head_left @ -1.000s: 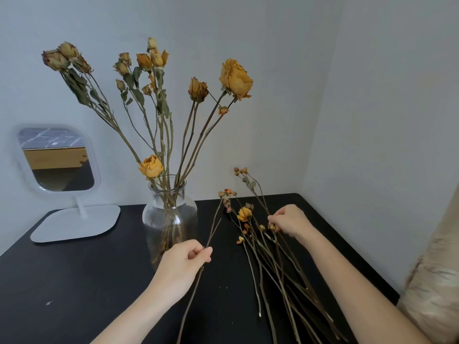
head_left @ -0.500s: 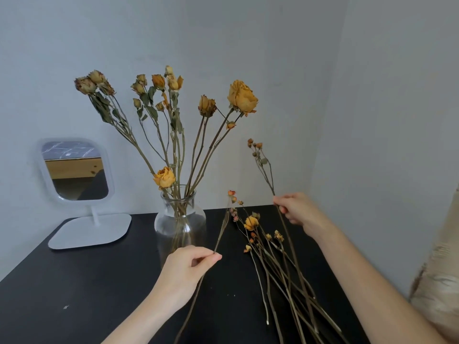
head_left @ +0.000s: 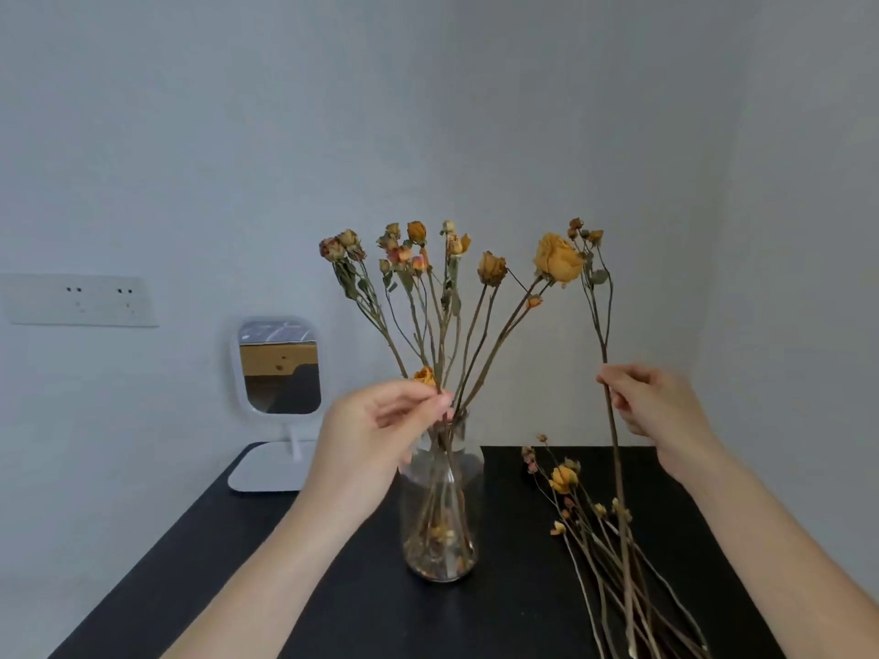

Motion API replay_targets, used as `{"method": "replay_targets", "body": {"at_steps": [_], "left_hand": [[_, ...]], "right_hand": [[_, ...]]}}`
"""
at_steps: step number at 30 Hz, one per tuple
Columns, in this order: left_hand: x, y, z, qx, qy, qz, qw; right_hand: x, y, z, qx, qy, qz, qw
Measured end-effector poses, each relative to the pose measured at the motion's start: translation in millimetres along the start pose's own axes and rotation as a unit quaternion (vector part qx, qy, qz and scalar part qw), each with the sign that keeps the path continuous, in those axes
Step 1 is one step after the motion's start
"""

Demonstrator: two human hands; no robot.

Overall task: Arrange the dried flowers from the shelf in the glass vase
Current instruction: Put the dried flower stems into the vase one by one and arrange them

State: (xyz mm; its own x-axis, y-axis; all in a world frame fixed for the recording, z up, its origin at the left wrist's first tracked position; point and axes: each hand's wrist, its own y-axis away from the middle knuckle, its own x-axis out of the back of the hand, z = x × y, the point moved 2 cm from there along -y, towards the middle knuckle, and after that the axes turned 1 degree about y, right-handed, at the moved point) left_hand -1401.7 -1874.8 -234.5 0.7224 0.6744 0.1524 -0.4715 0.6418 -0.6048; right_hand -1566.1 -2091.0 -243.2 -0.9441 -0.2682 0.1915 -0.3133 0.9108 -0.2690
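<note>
A clear glass vase (head_left: 442,525) stands on the black table (head_left: 295,573) and holds several dried yellow and orange roses. My left hand (head_left: 380,430) is just above the vase mouth, fingers pinched on a thin dried stem (head_left: 430,321) whose lower end runs down into the vase. My right hand (head_left: 651,406) is to the right of the vase, holding another dried flower stem (head_left: 603,325) upright, its small buds level with the big yellow rose (head_left: 557,259). A bunch of loose dried flowers (head_left: 594,530) lies flat on the table under my right forearm.
A small white mirror on a stand (head_left: 278,373) sits at the back left of the table. A white wall socket plate (head_left: 81,299) is on the left wall. A wall runs close along the table's right side.
My left hand rose from table level and brought its stem into the vase mouth. My right hand lifted its stem higher and upright, away from the pile. The camera tilted up.
</note>
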Motion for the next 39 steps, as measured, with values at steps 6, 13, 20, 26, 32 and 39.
{"method": "replay_targets", "body": {"at_steps": [6,13,20,26,32,39], "left_hand": [[12.7,-38.5,16.5,-0.037,-0.045,0.086,0.995],[8.9,-53.4,23.0,-0.069,-0.065,0.111,0.989],[-2.6,-55.5,14.2,-0.061,-0.119,0.098,0.986],[-1.4,-59.9,29.2,-0.100,-0.135,0.128,0.977],[-4.7,-62.6,21.4,-0.088,-0.186,0.105,0.973],[-13.5,-64.9,-8.5,0.000,-0.263,0.041,0.964]], "right_hand": [[-9.0,3.7,-4.3,0.014,0.006,-0.006,1.000],[-12.7,3.2,-4.3,0.019,0.007,-0.015,1.000],[-10.8,2.3,2.3,0.016,0.005,-0.017,1.000],[-2.9,-0.3,5.7,0.019,0.001,-0.014,1.000],[-5.7,0.1,10.2,0.018,0.002,-0.017,1.000],[-10.9,-1.0,12.9,0.019,0.008,-0.021,1.000]]}}
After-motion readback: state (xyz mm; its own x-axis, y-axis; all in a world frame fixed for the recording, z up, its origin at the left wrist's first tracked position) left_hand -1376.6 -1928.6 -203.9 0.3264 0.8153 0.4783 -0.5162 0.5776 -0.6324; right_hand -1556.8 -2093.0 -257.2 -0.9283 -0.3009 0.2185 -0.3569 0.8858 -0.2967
